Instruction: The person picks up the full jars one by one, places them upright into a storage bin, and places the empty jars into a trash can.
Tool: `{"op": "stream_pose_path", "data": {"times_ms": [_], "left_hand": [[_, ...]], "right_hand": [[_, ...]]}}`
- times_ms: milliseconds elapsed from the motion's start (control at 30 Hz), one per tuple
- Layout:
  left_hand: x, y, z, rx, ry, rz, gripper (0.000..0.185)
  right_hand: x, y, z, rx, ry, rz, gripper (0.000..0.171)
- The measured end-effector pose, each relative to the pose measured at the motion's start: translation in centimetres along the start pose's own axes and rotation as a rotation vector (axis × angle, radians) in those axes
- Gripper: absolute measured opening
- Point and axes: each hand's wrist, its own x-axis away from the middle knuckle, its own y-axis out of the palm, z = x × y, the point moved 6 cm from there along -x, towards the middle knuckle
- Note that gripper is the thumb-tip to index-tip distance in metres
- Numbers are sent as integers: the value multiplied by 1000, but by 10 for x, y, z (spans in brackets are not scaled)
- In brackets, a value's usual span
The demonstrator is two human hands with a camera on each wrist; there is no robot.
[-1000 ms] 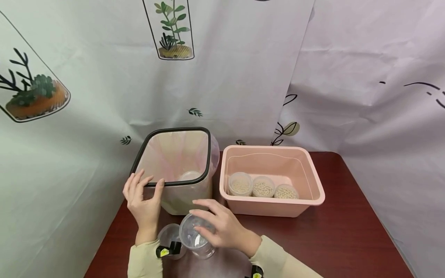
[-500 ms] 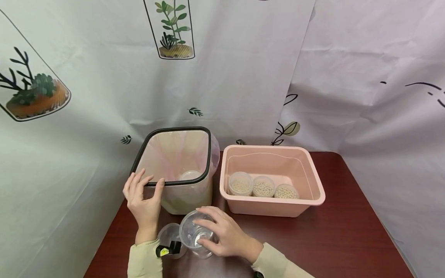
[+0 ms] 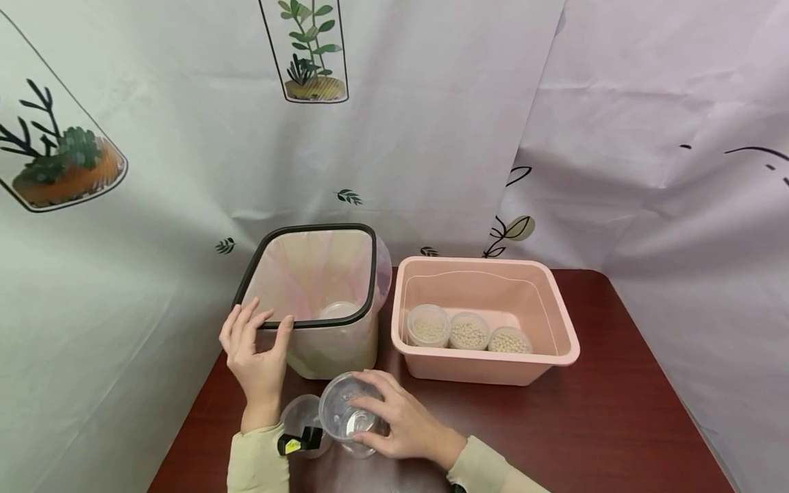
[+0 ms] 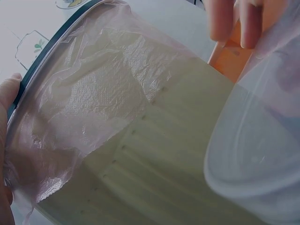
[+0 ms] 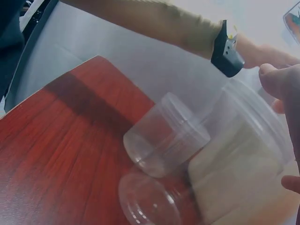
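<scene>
My left hand (image 3: pixel 257 366) holds the front left rim of a trash bin (image 3: pixel 335 352), which has a black rim and a pinkish liner bag. With my right hand (image 3: pixel 403 421) I grip a clear plastic cup (image 3: pixel 335 411), fingers curled around its upper right side. That cup leans to the left, its mouth facing up. A second clear cup (image 5: pixel 161 136) stands on the table beside it, partly behind my left wrist in the head view. Below the gripped cup shows another clear round piece (image 5: pixel 147 199), its kind hard to tell. In the left wrist view the liner bag (image 4: pixel 93 93) hangs over the bin wall.
A pink plastic tub (image 3: pixel 487 370) stands right of the bin. Three clear cups of pale beads (image 3: pixel 468 333) sit along its near side. Inside the bin lies a round clear piece (image 3: pixel 339 310). The reddish-brown table (image 3: pixel 592 424) runs to the right, before a printed cloth (image 3: pixel 431 137).
My right hand has lowered slightly and its fingers have closed around the clear cup. The cup barely moves. My left hand keeps its place on the bin rim.
</scene>
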Motion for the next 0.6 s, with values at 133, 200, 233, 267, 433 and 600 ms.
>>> {"op": "stream_pose_path", "data": {"times_ms": [133, 200, 233, 267, 433, 600], "left_hand": [[0, 1, 0, 3, 0, 4, 33], [0, 1, 1, 1, 0, 1, 33], [0, 1, 0, 1, -1, 2, 33], [1, 1, 0, 1, -2, 2, 33], [2, 1, -1, -5, -1, -1, 34], [2, 2, -1, -8, 0, -4, 34]], "right_hand": [[5, 4, 3, -41, 29, 8, 39], [8, 6, 5, -57, 45, 12, 40], [9, 7, 6, -65, 54, 11, 40], [11, 8, 7, -76, 61, 10, 41], [15, 14, 10, -131, 65, 16, 47], [17, 18, 11, -179, 44, 67, 53]]}}
